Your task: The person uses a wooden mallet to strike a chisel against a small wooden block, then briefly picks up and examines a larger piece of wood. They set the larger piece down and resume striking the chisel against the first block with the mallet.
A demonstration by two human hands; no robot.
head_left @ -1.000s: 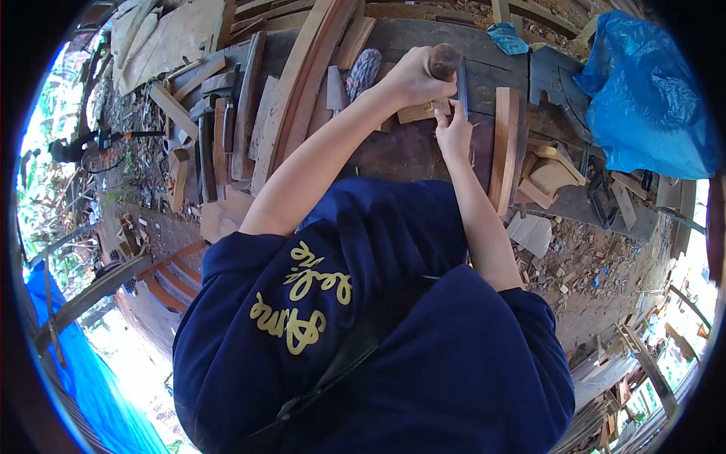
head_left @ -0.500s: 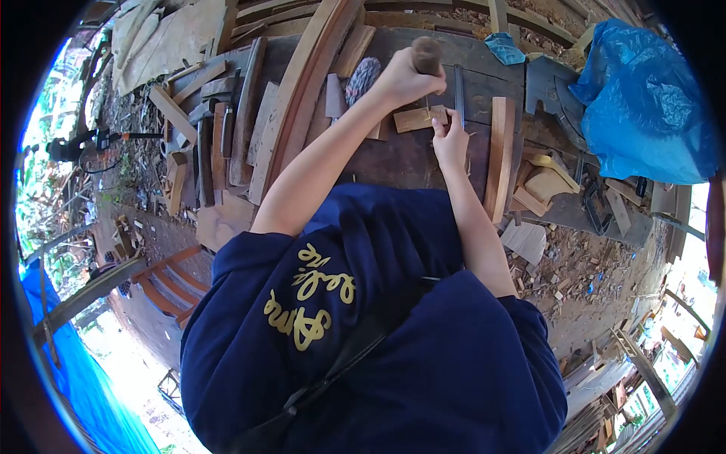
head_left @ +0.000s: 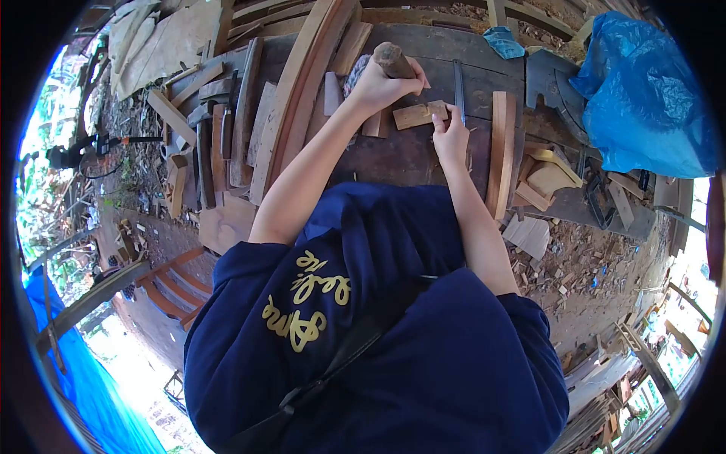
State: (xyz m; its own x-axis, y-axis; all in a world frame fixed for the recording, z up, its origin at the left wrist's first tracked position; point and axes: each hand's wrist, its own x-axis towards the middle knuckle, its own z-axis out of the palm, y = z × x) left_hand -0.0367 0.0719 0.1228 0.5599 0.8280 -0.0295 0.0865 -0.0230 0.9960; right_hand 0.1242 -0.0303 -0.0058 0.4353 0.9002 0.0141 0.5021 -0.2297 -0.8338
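My left hand point(head_left: 378, 89) wraps its fingers round a thick wooden handle point(head_left: 395, 62), partly blocking a mottled bundle point(head_left: 357, 72). My right hand point(head_left: 451, 140) pinches the end of a small wood block point(head_left: 412, 116) over the dark bench point(head_left: 389, 163), between a metal bar point(head_left: 459, 87) and that handle. An upright-edged plank point(head_left: 501, 151) lies right of them; a blue bag point(head_left: 643, 98) sits beyond.

Yellow script point(head_left: 307, 333) runs in slanted lines across the dark blue shirt point(head_left: 454, 356); its curly letters are too distorted to read with certainty
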